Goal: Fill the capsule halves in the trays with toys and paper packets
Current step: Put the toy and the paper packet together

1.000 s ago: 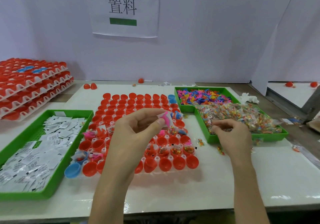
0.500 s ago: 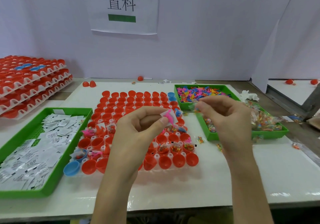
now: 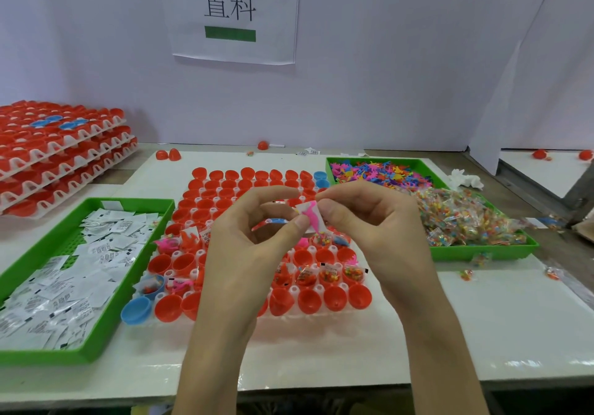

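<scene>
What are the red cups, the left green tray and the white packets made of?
The red cups look like smooth moulded plastic: even colour, soft sheen. The left green tray seems rigid plastic, with a moulded rim and gridded floor. The white packets look like matte printed paper, flat and creased, though coated film is possible.

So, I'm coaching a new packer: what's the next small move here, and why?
Probably lower the pink toy and paper packet, pinched between left hand and right hand above the tray, into an empty red half.
</scene>
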The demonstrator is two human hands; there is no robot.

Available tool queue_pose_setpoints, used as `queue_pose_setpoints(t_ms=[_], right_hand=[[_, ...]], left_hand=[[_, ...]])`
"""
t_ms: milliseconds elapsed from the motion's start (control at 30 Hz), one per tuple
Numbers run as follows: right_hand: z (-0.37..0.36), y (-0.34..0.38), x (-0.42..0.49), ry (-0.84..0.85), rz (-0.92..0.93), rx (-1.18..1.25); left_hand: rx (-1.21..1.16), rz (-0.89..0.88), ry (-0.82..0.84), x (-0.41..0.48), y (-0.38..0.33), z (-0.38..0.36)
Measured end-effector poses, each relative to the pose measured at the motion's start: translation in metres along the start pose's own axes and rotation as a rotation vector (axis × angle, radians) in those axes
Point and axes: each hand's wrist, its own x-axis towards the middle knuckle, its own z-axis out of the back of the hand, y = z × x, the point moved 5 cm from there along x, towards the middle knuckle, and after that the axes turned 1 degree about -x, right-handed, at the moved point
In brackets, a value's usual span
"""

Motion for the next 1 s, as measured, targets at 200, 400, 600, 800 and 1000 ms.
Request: queue_pose_setpoints(t_ms=[200, 400, 600, 800, 1000], right_hand=[[-0.003, 0.002, -0.002, 0.067, -0.021, -0.01], [-0.005, 0.001, -0.002, 0.059, 0.005, 0.001], [-0.003, 0.002, -0.002, 0.105, 0.026, -0.038], [0.001, 0.0, -0.007, 0.305, 0.017, -0.208], [-0.002, 0.003, -0.004, 0.307, 0.073, -0.24]], left_hand=[[0.074, -0.051, -0.025, 0.0, -0.002, 0.004], [0.077, -0.049, -0.01, 0.0, -0.001, 0.004], [0.078, -0.08, 0.058, -0.002, -0.004, 0.003], [0.409, -0.239, 0.182, -0.007, -0.015, 0.004], [0.348, -0.198, 0.168, -0.006, -0.014, 0.012]])
